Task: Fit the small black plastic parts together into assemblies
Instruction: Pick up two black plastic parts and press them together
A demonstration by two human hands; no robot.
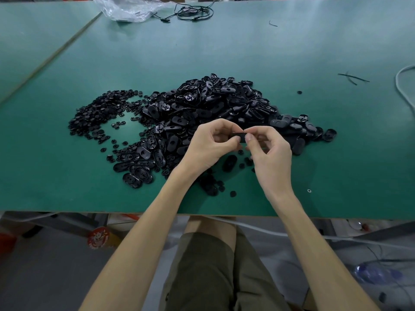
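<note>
Black moulded plastic, the oval part (236, 137) appears light, stiff and somewhat slick, best held by its edges, as left hand (208, 147) and right hand (269, 153) each pinch one end.

On my feed the green surface (67, 153) carried a crumpled clear plastic bag (128, 9) at its far edge, with a coiled black cable (193, 12) just beside it. Thin black strips (352, 77) lay far right, near a white cord (402, 86). I saw a round red sticker (98, 238) below the near edge.
</note>
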